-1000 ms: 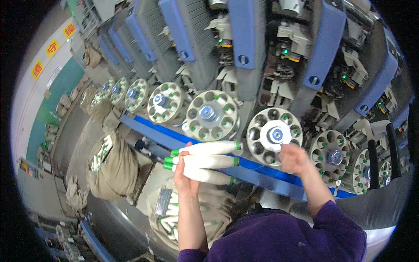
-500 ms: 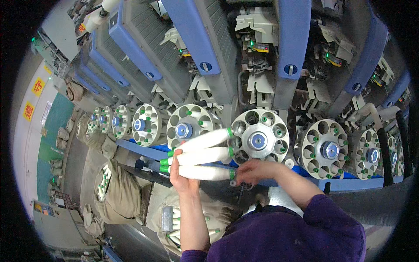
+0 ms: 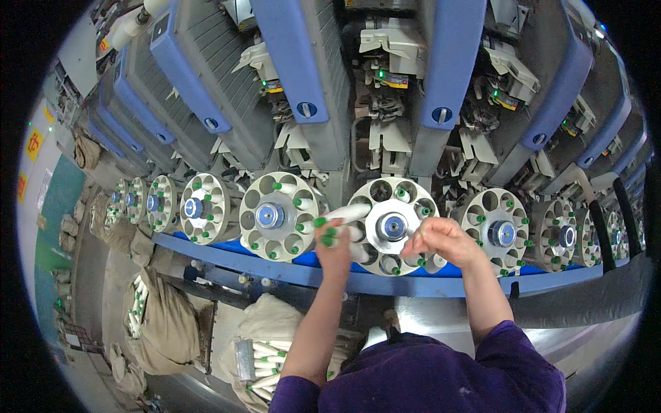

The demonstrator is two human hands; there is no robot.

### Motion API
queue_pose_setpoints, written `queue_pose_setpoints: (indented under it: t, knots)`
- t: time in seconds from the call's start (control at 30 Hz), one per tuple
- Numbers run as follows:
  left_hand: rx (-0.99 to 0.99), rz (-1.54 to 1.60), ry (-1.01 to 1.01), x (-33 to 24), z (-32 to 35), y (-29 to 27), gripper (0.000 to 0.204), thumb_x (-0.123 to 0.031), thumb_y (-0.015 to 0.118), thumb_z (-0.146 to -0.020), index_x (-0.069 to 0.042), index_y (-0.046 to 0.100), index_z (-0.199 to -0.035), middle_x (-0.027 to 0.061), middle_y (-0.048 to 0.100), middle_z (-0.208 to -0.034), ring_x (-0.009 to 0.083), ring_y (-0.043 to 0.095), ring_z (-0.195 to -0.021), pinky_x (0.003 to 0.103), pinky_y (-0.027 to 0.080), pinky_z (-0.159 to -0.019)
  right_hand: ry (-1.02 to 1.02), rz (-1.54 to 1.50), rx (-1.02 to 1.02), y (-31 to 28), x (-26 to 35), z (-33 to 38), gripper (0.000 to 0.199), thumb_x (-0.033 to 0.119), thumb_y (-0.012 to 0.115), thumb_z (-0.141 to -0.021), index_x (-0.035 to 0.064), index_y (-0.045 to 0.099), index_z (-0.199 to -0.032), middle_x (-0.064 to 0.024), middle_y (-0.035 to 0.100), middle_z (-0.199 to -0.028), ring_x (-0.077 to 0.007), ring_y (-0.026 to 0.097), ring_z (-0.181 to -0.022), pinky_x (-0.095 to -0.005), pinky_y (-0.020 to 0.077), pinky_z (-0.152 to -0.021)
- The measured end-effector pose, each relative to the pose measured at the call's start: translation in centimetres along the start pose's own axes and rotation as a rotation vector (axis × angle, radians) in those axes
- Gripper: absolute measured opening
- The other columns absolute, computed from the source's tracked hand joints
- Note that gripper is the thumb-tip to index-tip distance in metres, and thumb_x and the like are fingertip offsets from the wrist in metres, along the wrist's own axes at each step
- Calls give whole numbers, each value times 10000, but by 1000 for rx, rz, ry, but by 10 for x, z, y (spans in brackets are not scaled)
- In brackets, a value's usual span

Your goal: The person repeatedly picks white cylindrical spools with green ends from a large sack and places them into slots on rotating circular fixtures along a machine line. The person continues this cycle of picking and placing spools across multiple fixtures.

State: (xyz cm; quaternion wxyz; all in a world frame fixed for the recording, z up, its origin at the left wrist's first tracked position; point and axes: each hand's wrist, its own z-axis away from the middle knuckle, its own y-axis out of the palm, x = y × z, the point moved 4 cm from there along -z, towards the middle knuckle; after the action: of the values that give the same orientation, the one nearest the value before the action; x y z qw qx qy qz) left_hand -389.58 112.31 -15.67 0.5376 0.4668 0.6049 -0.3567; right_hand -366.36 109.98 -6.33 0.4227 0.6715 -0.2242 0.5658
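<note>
My left hand point(image 3: 334, 253) is closed around the green ends of several white yarn bobbins point(image 3: 348, 213). Their far ends lie at the left-hand pockets of a round bobbin magazine point(image 3: 374, 221); how deep they sit in the pockets I cannot tell. Over the right side of the same magazine, my right hand point(image 3: 446, 241) has its fingers pinched together near the blue-ringed hub point(image 3: 394, 227). Any thread between those fingertips is too fine to make out. Other pockets of this magazine hold green-tipped bobbins.
Similar magazines stand in a row on both sides, such as one at left point(image 3: 279, 241) and one at right point(image 3: 492, 234). Blue-edged machine panels point(image 3: 451, 62) rise behind. A cloth sack point(image 3: 162, 323) and a cloth-lined container point(image 3: 237, 330) hold more bobbins. A blue rail point(image 3: 317, 277) runs along the front.
My left hand has carried the bobbins from in front of the magazine to its left pockets. From below the bobbin tips, my right hand has moved up and right, over the magazine's right side.
</note>
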Motion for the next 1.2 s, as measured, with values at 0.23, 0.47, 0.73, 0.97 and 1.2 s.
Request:
queue_pose_setpoints:
  t: [0.23, 0.47, 0.73, 0.97, 1.2]
  knots:
    - [631, 124, 5, -41, 54, 64, 169, -158, 447, -974, -17, 538, -953, 124, 604, -990, 190, 580, -949, 320, 452, -840, -210, -12, -334, 6, 25, -22, 255, 262, 472, -975, 39, 574, -902, -114, 673, -889, -160, 656, -726, -295, 537, -670]
    - [424, 486, -185, -45, 31, 9, 165, -179, 427, -991, -33, 504, -999, 27, 534, -762, 109, 528, -676, 261, 464, -653, 374, 548, -56, 9, -61, -58, 142, 190, 547, -918, 84, 641, -916, 32, 605, -806, -54, 527, -735, -212, 422, -648]
    - [-263, -429, -319, 93, 150, -197, 435, -156, 632, -835, -63, 515, -1243, 123, 577, -1192, 250, 552, -1098, 341, 437, -931, 579, 871, -218, -119, -67, -54, 241, 295, 683, -821, 96, 664, -954, 10, 612, -766, -90, 605, -662, -235, 428, -493]
    - [-1286, -527, -812, 131, 377, -457, 278, -197, 606, -813, 12, 609, -997, 154, 660, -939, 258, 622, -860, 362, 487, -788, -90, 861, -273, 33, -56, -108, 235, 250, 584, -921, 62, 607, -1061, -30, 614, -934, -122, 562, -818, -251, 453, -746]
    - [-1399, -285, -920, 161, 373, -539, 310, -187, 619, -789, 48, 631, -991, 177, 660, -886, 264, 634, -824, 358, 482, -779, 594, 657, 587, 285, -354, -82, 315, 241, 637, -877, 17, 614, -1098, -82, 653, -1006, -163, 616, -931, -298, 487, -813]
